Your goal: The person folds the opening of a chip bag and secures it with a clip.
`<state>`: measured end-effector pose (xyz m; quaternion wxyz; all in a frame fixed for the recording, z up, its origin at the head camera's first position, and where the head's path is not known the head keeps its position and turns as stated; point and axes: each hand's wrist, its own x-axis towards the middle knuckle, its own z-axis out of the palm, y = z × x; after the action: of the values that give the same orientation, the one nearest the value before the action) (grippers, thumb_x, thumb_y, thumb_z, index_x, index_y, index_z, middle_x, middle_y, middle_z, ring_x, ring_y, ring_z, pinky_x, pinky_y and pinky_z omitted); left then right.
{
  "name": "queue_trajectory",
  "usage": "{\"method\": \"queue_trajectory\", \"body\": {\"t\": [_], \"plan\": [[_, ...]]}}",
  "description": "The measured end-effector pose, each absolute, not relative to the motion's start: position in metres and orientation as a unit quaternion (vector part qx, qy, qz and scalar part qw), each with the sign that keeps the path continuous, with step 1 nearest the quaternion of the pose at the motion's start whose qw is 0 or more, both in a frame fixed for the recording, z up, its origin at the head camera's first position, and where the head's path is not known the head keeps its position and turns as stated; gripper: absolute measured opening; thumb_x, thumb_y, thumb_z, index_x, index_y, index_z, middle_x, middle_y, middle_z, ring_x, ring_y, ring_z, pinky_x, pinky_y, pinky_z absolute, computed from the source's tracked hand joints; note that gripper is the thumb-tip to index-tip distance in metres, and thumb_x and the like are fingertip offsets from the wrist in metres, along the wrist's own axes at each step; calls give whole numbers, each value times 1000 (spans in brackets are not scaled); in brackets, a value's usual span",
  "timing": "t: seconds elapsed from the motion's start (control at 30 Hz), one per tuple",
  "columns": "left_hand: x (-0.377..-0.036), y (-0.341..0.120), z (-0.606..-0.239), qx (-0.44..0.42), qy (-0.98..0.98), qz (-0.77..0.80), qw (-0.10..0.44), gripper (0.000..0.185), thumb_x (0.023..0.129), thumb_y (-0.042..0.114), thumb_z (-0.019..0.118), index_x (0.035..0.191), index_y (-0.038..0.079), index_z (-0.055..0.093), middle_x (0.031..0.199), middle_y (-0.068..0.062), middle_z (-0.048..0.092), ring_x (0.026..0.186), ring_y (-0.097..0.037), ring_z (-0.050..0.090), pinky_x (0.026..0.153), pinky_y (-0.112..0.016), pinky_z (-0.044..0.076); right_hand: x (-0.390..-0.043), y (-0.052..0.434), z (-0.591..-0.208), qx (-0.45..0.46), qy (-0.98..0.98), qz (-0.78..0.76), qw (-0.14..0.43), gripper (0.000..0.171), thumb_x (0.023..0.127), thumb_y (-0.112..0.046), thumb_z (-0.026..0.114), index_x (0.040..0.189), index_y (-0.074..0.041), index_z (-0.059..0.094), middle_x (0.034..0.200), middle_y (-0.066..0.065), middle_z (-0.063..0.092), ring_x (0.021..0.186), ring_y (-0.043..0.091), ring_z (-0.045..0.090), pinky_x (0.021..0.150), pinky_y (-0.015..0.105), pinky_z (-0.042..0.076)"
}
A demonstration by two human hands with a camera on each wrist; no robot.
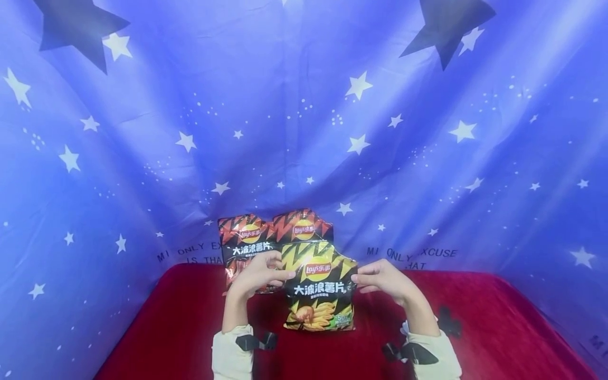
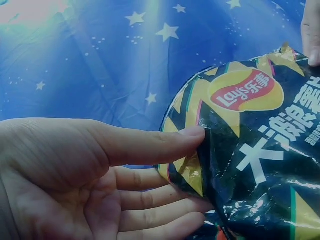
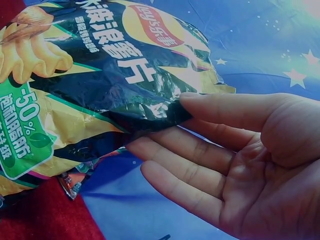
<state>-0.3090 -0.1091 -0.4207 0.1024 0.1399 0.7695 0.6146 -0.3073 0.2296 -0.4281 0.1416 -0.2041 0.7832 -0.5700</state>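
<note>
At centre frame, the yellow chip bag (image 1: 319, 287) stands upright, long axis vertical — left hand (image 1: 258, 274) and right hand (image 1: 387, 279) pinch its opposite side edges, equally near.

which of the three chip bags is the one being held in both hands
The yellow bag, in front: the left hand and right hand pinch its two side edges. The two red bags stand behind it against the backdrop, unheld.
</note>
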Motion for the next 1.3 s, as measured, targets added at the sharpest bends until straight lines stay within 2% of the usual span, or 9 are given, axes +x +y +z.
{"method": "queue_trajectory", "body": {"t": [0.13, 0.33, 0.4, 0.5, 0.63, 0.83, 0.97, 1.07, 1.3], "plan": [[-309, -105, -419, 119, 778, 611, 85, 55, 85, 13, 81, 127, -7, 52, 104, -14, 62, 83, -16, 65, 88, -49, 60, -306, 230, -427, -196, 790, -565, 133, 29, 97, -13, 67, 98, 16, 69, 94, 9, 72, 92, 19, 73, 88, 44, 61], [-306, -97, -413, 94, 790, 604, 36, 70, 82, 18, 86, 139, -1, 51, 113, -18, 62, 93, -22, 61, 83, -35, 55, -305, 231, -423, -187, 800, -557, 121, 33, 98, -14, 67, 114, 15, 69, 109, 18, 74, 100, 24, 73, 89, 44, 61], [-305, -93, -411, 94, 785, 612, 19, 76, 81, 18, 86, 145, 2, 49, 123, -20, 58, 102, -26, 59, 87, -38, 54, -305, 231, -422, -183, 802, -557, 115, 35, 97, -14, 67, 117, 14, 68, 111, 22, 74, 101, 28, 73, 89, 45, 61], [-304, -88, -407, 103, 777, 621, -7, 78, 81, 17, 85, 148, 6, 47, 138, -23, 52, 121, -35, 56, 100, -50, 52, -305, 230, -421, -178, 803, -558, 108, 37, 97, -15, 67, 121, 14, 66, 116, 26, 72, 103, 30, 74, 90, 45, 61], [-301, -79, -403, 126, 777, 612, -78, 69, 82, 18, 85, 143, 6, 54, 145, -20, 54, 136, -38, 49, 114, -58, 40, -303, 230, -419, -170, 802, -565, 94, 38, 97, -14, 68, 123, 14, 65, 115, 27, 72, 98, 24, 75, 88, 42, 61], [-302, -60, -399, 180, 781, 570, -185, 39, 85, 17, 82, 122, 11, 72, 129, -10, 68, 126, -30, 58, 114, -53, 40, -300, 228, -417, -155, 799, -577, 60, 35, 93, -8, 71, 120, 14, 66, 108, 22, 75, 87, 12, 73, 83, 36, 61], [-304, -49, -400, 206, 796, 526, -219, 35, 86, 17, 81, 119, 11, 74, 123, -7, 73, 126, -29, 59, 123, -63, 16, -299, 225, -416, -155, 801, -577, 44, 35, 89, -6, 74, 118, 13, 68, 106, 19, 76, 86, 8, 70, 80, 34, 60], [-302, -40, -402, 200, 813, 501, -219, 37, 86, 22, 81, 121, 15, 73, 126, -6, 72, 132, -32, 55, 121, -71, -5, -298, 223, -415, -160, 798, -580, 34, 35, 88, -5, 75, 117, 13, 68, 105, 20, 75, 85, 8, 69, 77, 32, 60], [-298, -24, -406, 180, 840, 452, -241, 40, 82, 26, 85, 119, 19, 73, 127, -4, 71, 129, -30, 54, 119, -75, 0, -296, 217, -415, -165, 800, -576, 19, 33, 87, -7, 77, 114, 11, 70, 107, 24, 74, 88, 9, 68, 75, 29, 58]]}}
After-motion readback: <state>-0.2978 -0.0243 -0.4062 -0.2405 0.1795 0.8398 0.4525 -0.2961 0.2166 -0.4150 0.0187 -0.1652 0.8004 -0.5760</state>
